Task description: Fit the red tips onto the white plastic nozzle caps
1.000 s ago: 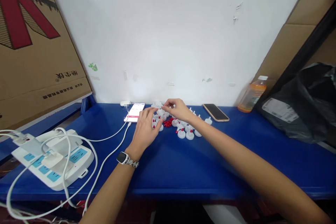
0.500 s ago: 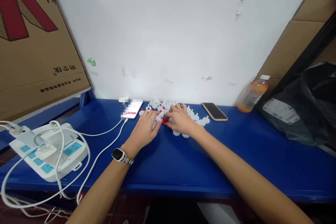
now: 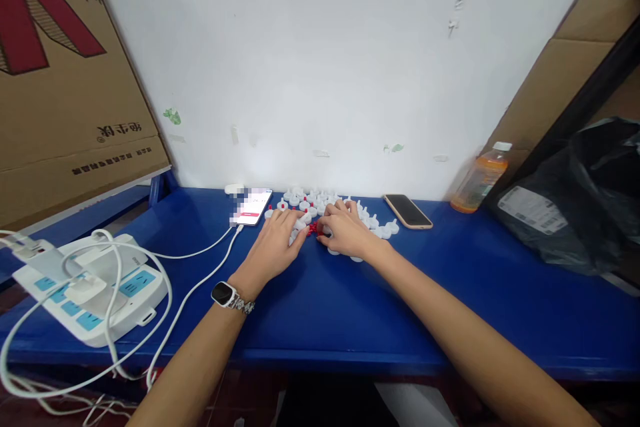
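Observation:
Several small white plastic caps (image 3: 381,231), some with red tips, lie clustered on the blue table (image 3: 320,307) near the wall. A little heap of red pieces (image 3: 313,229) sits between my hands. My left hand (image 3: 278,243), with a watch on its wrist, rests fingers-down at the left side of the cluster, fingertips touching the caps. My right hand (image 3: 343,230) lies curled over the caps and pinches at the red pieces; what its fingers hold is too small to make out.
A lit phone (image 3: 253,207) on a white cable lies left of the caps, a dark phone (image 3: 407,211) to their right. A white power strip (image 3: 93,287) with plugs sits at the left edge. An orange bottle (image 3: 479,180), black bag (image 3: 575,207) and cardboard boxes (image 3: 65,80) flank the table.
My right hand came down from pinching above the caps onto the cluster and the red pieces. My left hand slid slightly forward. The view shifted a little.

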{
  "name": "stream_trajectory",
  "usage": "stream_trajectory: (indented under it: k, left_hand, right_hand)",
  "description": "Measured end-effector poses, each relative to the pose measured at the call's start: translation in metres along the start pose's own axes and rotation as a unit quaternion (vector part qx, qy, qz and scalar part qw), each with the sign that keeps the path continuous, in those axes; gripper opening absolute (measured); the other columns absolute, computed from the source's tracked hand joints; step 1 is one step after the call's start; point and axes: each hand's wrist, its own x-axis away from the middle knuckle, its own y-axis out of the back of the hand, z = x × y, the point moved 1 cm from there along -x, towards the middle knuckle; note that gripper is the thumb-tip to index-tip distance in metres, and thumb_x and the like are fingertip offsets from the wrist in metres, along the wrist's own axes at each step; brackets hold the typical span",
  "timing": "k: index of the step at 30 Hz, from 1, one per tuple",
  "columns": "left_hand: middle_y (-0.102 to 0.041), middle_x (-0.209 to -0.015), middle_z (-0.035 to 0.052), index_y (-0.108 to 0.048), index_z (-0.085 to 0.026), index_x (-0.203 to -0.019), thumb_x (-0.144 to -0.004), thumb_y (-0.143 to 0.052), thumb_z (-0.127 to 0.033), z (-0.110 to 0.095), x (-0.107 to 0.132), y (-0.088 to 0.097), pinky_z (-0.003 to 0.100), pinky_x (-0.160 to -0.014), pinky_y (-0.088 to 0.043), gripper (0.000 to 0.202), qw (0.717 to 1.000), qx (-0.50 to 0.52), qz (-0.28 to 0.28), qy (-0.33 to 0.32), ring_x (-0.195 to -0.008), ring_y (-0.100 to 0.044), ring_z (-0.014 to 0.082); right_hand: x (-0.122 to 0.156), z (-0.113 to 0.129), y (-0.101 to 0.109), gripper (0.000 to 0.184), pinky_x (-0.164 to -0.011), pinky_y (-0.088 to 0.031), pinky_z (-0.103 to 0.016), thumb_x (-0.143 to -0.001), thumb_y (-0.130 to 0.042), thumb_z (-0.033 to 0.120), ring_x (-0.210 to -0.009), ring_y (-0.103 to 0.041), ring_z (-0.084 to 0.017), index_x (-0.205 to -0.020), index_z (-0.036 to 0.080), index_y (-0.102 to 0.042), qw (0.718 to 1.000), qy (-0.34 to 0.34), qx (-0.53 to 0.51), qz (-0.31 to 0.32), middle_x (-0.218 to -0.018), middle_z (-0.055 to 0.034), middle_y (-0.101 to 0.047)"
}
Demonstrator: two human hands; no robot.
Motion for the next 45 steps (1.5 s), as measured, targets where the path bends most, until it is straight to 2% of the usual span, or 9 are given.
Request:
stream_trajectory:
  k: [11,16,18,22,24,26,36,42,45]
  left_hand:
    - [-0.062,-0.116,0.0113,-0.056,-0.018,-0.121,-0.098,-0.044,-0.035,-0.001,0.000,0.000,0.048,-0.099,-0.045,0.030,1.000,0.011,0.011,0.009,-0.112,-0.054,0.0291]
    - [-0.062,-0.115,0.0107,-0.055,-0.019,-0.121,-0.099,-0.044,-0.037,-0.002,0.000,0.001,0.048,-0.099,-0.045,0.030,1.000,0.015,0.008,0.007,-0.111,-0.054,0.0285]
    - [-0.062,-0.116,0.0109,-0.054,-0.018,-0.121,-0.099,-0.044,-0.037,-0.002,0.000,0.000,0.048,-0.100,-0.044,0.031,1.000,0.016,0.009,0.001,-0.112,-0.053,0.0284]
    - [-0.060,-0.117,0.0116,-0.053,-0.017,-0.123,-0.099,-0.043,-0.037,-0.005,0.001,0.000,0.047,-0.099,-0.045,0.033,1.000,0.016,0.022,-0.010,-0.112,-0.052,0.0281]
    - [-0.060,-0.116,0.0113,-0.053,-0.018,-0.124,-0.100,-0.043,-0.037,-0.007,0.001,0.001,0.047,-0.099,-0.045,0.033,0.999,0.016,0.030,-0.020,-0.111,-0.052,0.0278]
    - [-0.060,-0.114,0.0110,-0.053,-0.018,-0.124,-0.100,-0.043,-0.036,-0.009,0.001,0.001,0.047,-0.098,-0.046,0.032,0.999,0.020,0.033,-0.027,-0.110,-0.053,0.0274]
    - [-0.060,-0.115,0.0104,-0.052,-0.018,-0.124,-0.099,-0.045,-0.035,-0.013,-0.001,0.003,0.048,-0.102,-0.043,0.031,0.998,0.027,0.022,-0.050,-0.110,-0.053,0.0266]
    - [-0.061,-0.106,0.0095,-0.053,-0.017,-0.118,-0.102,-0.039,-0.032,-0.025,0.000,0.005,0.046,-0.094,-0.046,0.026,0.995,0.017,0.061,-0.080,-0.101,-0.052,0.0253]
    - [-0.059,-0.115,0.0132,-0.047,-0.014,-0.130,-0.103,-0.037,-0.034,-0.026,0.001,0.003,0.048,-0.098,-0.045,0.035,0.996,0.009,0.052,-0.072,-0.107,-0.052,0.0268]
  right_hand:
    - [0.004,-0.003,-0.002,0.014,-0.090,-0.029,-0.045,-0.086,-0.062,0.030,-0.101,-0.048,-0.029,-0.086,0.019,-0.070,1.000,-0.009,-0.015,-0.009,-0.098,-0.0109,-0.063]
    - [0.006,-0.003,0.003,0.008,-0.093,-0.031,-0.044,-0.084,-0.061,0.024,-0.099,-0.052,-0.025,-0.085,0.020,-0.068,0.988,-0.034,-0.133,-0.073,-0.093,-0.0067,-0.066]
    - [0.006,-0.001,0.006,0.007,-0.090,-0.037,-0.040,-0.082,-0.062,0.023,-0.093,-0.057,-0.021,-0.085,0.019,-0.067,0.957,-0.054,-0.260,-0.114,-0.088,-0.0037,-0.068]
    - [0.007,0.004,0.006,0.020,-0.067,-0.045,-0.029,-0.080,-0.067,0.035,-0.073,-0.063,-0.016,-0.090,0.017,-0.066,0.830,-0.091,-0.532,-0.139,-0.081,-0.0028,-0.069]
    - [0.006,0.005,0.004,0.028,-0.063,-0.045,-0.028,-0.076,-0.072,0.041,-0.068,-0.062,-0.015,-0.088,0.017,-0.066,0.779,-0.101,-0.604,-0.138,-0.077,-0.0026,-0.068]
    - [0.006,0.006,0.003,0.032,-0.063,-0.046,-0.028,-0.072,-0.077,0.044,-0.066,-0.061,-0.014,-0.084,0.017,-0.066,0.748,-0.105,-0.642,-0.131,-0.074,-0.0019,-0.068]
    - [0.008,0.003,0.004,0.036,-0.057,-0.044,-0.026,-0.066,-0.083,0.047,-0.058,-0.058,-0.012,-0.074,0.018,-0.063,0.714,-0.108,-0.675,-0.149,-0.064,0.0000,-0.066]
    - [0.010,0.008,0.001,0.037,-0.058,-0.045,-0.026,-0.064,-0.084,0.048,-0.059,-0.058,-0.012,-0.070,0.017,-0.065,0.701,-0.107,-0.693,-0.133,-0.064,-0.0003,-0.066]
    - [0.012,0.013,0.003,0.036,-0.059,-0.046,-0.026,-0.064,-0.085,0.046,-0.059,-0.058,-0.012,-0.071,0.018,-0.064,0.687,-0.121,-0.699,-0.159,-0.064,0.0000,-0.066]
